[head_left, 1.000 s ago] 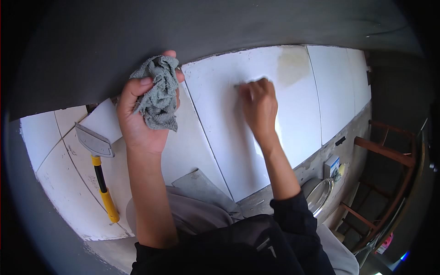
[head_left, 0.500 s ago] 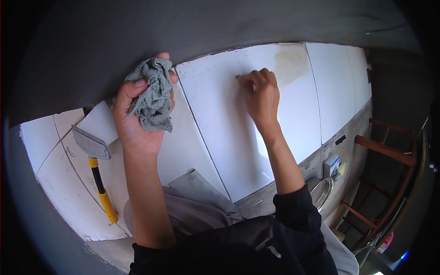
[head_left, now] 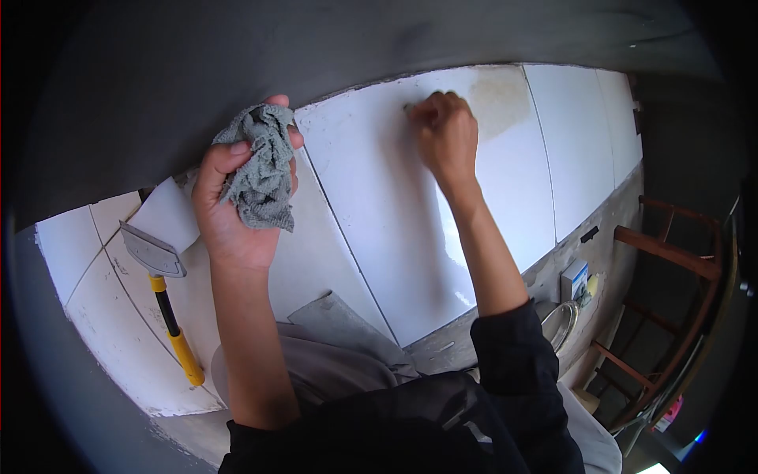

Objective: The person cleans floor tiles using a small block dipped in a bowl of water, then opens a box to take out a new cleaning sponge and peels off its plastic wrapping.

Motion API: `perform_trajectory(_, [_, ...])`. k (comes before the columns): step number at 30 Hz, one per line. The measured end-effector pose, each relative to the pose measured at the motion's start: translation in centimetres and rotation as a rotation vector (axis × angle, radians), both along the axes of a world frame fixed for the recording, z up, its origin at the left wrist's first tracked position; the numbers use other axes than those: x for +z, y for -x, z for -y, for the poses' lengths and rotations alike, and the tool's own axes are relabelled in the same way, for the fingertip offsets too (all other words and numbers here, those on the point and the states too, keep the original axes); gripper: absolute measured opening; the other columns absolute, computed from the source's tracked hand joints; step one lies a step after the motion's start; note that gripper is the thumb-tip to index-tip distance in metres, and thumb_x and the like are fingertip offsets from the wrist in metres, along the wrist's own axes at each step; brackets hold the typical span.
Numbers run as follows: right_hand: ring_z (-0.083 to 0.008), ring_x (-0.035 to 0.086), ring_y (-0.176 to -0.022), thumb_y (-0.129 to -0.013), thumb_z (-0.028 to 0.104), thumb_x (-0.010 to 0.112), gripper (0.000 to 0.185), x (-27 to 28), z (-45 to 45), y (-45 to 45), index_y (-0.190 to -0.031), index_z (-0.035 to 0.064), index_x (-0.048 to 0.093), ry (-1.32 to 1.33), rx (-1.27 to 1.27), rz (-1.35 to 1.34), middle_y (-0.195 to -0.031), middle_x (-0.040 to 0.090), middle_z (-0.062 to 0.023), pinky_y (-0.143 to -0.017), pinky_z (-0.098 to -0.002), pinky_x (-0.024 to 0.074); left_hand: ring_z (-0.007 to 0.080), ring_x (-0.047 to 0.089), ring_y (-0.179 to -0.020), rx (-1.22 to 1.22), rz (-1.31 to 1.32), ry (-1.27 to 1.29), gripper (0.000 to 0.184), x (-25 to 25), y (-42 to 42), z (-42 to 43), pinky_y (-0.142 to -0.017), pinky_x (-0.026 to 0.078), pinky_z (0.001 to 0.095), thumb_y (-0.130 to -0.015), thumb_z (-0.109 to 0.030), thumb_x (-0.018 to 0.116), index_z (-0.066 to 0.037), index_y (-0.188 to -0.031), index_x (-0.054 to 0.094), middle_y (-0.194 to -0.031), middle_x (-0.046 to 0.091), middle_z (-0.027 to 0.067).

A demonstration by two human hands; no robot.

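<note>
A crumpled grey cloth [head_left: 260, 170] is gripped in my left hand [head_left: 241, 241], which is raised near the dark wall. My right hand [head_left: 450, 142] is closed in a pinch over a large white tile [head_left: 379, 213], close to its far edge. Something small and dark shows at its fingertips, too small to name. Beside the right hand, a beige stain [head_left: 501, 99] marks the tile. To the left of my left forearm lies a scraper [head_left: 170, 308] with a wide metal head and a yellow and black handle.
A dark wall [head_left: 379, 39] borders the tiles at the far side. A loose white piece [head_left: 168, 213] lies behind the scraper, and a grey slab [head_left: 339, 320] near my knees. At right are a small box [head_left: 575, 282] and a reddish-brown wooden frame [head_left: 667, 253].
My right hand has moved a little farther away across the tile, toward the wall. My left hand still grips the cloth, nearly unmoved. The view has shifted slightly.
</note>
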State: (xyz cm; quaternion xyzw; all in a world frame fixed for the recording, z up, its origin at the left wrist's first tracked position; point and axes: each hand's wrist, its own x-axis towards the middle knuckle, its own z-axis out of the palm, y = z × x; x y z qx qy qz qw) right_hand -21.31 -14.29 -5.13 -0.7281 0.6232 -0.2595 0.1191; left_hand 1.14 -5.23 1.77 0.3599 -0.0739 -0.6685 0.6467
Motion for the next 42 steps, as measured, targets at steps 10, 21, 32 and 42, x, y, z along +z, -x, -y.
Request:
perform_trajectory(10, [-0.0316, 0.06, -0.077, -0.074, 0.001, 0.06, 0.005, 0.6, -2.5, 0.1, -0.074, 0.0007, 0.065, -0.081, 0.011, 0.015, -0.078, 0.062, -0.0144, -0.068, -0.0411, 0.05, 0.0105, 0.055, -0.065, 0.022, 0.081, -0.055, 0.053, 0.4, 0.5, 0.3, -0.057, 0.042, 0.0192, -0.078, -0.028, 0.054, 0.002, -0.121, 0.058, -0.09, 0.064, 0.0129])
perform_trajectory(21, [-0.0316, 0.059, -0.079, -0.072, -0.001, 0.061, 0.004, 0.7, -4.1, 0.6, -0.072, 0.0017, 0.063, -0.121, 0.014, 0.021, -0.078, 0.06, -0.013, -0.068, -0.0428, 0.0496, 0.0114, 0.056, -0.068, 0.063, 0.045, -0.054, 0.051, 0.4, 0.4, 0.4, -0.059, 0.043, 0.0205, -0.078, -0.027, 0.054, 0.003, -0.12, 0.059, -0.092, 0.066, 0.0136])
perform_trajectory(32, [-0.032, 0.059, -0.078, -0.074, 0.0, 0.061, 0.003, 0.7, -2.7, 1.0, -0.072, 0.0027, 0.063, -0.071, -0.002, -0.007, -0.077, 0.06, -0.0127, -0.068, -0.0424, 0.0496, 0.013, 0.059, -0.072, 0.027, 0.02, -0.035, 0.051, 0.4, -0.3, 0.2, -0.06, 0.044, 0.0206, -0.078, -0.027, 0.054, 0.003, -0.12, 0.059, -0.092, 0.066, 0.014])
perform_trajectory(42, [-0.0313, 0.06, -0.081, -0.076, 0.004, 0.065, 0.003, -0.3, 3.2, 0.9, -0.074, 0.0015, 0.064, 0.057, -0.188, 0.014, -0.079, 0.063, -0.0121, -0.071, -0.0413, 0.0495, 0.0117, 0.058, -0.07, 0.013, 0.038, -0.019, 0.052, 0.2, -0.3, 0.0, -0.06, 0.044, 0.0196, -0.078, -0.028, 0.054, 0.003, -0.12, 0.058, -0.094, 0.065, 0.0143])
